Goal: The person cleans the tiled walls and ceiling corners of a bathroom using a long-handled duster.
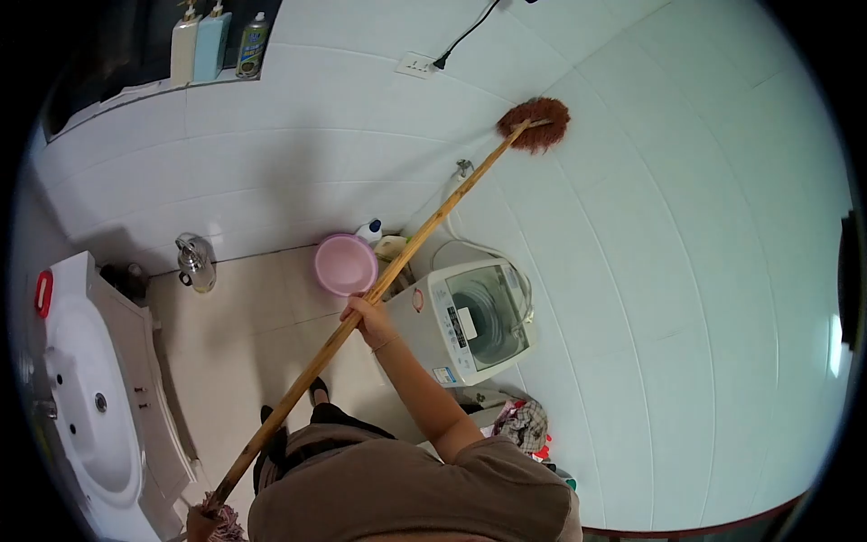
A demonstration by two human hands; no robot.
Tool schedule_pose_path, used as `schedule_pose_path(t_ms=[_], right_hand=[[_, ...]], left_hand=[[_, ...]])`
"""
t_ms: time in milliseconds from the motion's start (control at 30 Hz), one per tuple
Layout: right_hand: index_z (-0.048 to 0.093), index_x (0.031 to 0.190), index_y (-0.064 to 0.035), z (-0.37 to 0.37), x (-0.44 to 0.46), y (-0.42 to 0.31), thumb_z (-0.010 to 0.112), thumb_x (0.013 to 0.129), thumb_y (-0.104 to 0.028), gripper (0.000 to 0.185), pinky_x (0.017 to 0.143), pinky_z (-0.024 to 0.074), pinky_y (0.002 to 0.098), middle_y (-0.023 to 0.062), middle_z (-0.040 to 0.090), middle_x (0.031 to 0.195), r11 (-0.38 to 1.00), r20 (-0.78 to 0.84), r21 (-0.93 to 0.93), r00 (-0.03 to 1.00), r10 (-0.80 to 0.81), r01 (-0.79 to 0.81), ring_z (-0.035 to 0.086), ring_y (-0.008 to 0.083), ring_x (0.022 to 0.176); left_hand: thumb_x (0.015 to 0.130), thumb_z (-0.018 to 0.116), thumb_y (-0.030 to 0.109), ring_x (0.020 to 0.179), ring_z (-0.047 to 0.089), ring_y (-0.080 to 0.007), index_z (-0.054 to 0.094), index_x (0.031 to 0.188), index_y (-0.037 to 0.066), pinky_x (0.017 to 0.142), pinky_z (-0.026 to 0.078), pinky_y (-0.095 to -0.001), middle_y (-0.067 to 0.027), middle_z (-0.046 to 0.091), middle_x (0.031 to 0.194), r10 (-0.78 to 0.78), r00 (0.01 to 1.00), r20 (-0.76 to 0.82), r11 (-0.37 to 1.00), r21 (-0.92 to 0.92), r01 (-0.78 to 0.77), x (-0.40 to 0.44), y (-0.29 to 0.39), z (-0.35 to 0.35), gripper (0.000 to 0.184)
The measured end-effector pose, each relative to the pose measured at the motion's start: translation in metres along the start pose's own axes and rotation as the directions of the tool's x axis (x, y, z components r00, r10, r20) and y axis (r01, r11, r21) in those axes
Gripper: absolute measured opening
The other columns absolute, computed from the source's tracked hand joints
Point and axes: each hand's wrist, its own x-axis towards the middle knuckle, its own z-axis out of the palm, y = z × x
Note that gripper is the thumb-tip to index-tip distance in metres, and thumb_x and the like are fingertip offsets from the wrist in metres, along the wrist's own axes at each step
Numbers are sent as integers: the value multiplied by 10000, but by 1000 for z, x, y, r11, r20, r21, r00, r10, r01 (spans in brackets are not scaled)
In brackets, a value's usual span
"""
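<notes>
A long wooden-handled duster with a shaggy reddish-brown head (pixel 542 122) runs diagonally across the view. Its head is up against the tiled wall near the corner. My right hand (pixel 366 321) is closed around the middle of the wooden pole (pixel 312 366). At the pole's lower end, by the bottom edge of the view, my left hand (pixel 200 524) is wrapped around it and partly cut off. A pinkish, stringy cloth-like bundle (pixel 228 524) hangs beside that hand; how it is attached cannot be made out.
A top-loading washing machine (pixel 420 334) stands right of my right hand. Near it are a pink basin (pixel 346 264) and a white bottle (pixel 369 231). A sink (pixel 99 361) is at left, a metal thermos (pixel 194 265) by the wall. Bottles (pixel 212 45) line the ledge; a plug (pixel 440 63) sits in a socket.
</notes>
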Motion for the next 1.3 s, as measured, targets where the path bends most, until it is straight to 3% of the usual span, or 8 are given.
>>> schedule_pose_path(t_ms=[233,500,633,733,833,1033,1233,1300], right_hand=[[514,820,-41,-14,3,59,563,825,-99,76,630,489,356,78,541,665,921,-37,300,962,271,-249,558,226,623],[498,764,-45,-13,-37,47,553,829,-103,103,672,484,393,79,521,665,922,-97,217,933,347,-321,554,237,662],[492,764,-44,-3,-51,15,551,818,-89,91,684,487,398,78,516,664,948,-96,210,960,263,-239,549,240,657],[482,750,-39,-9,-45,-25,544,794,-78,86,675,489,399,91,519,646,983,-12,167,997,82,-78,551,243,639],[476,758,-44,-14,-34,-86,536,789,-104,90,658,493,395,99,517,637,992,26,104,997,-75,72,534,232,594],[489,815,-90,-27,-6,-206,583,814,-168,121,633,480,365,23,474,627,955,5,6,955,-296,296,507,187,594],[472,881,-110,-41,10,-175,589,820,-144,136,627,467,360,5,462,641,971,109,101,967,-229,218,504,169,595],[442,946,-96,-39,8,-138,584,813,-113,195,634,473,372,28,486,655,978,136,95,971,-199,187,531,178,608]], left_hand=[[777,645,265,472,566,-228,640,839,13,469,456,-375,-120,609,612,-14,990,-139,998,-66,4,-32,21,26,260],[814,616,369,422,515,-260,623,762,33,431,428,-401,-127,573,561,-13,982,-190,997,-73,-1,-32,10,33,340],[833,602,421,396,490,-276,615,723,43,412,413,-414,-130,556,536,34,971,-238,999,31,-27,-17,8,36,394],[696,717,327,577,618,-310,618,638,-21,524,466,-431,-190,607,625,303,912,-276,756,652,-54,85,-89,22,366],[594,718,191,693,623,-365,642,696,-27,622,486,-417,-215,611,669,360,889,-282,787,604,-127,140,-58,48,252],[630,669,143,684,617,-372,637,746,-15,628,480,-421,-213,619,694,458,853,-250,812,507,-287,150,82,121,199],[619,661,162,695,618,-369,643,738,-11,633,490,-423,-212,613,691,413,887,-206,816,516,-260,139,67,101,210],[596,710,124,717,635,-341,639,817,-21,657,492,-419,-208,634,727,264,953,-151,826,546,-143,136,34,68,273]])
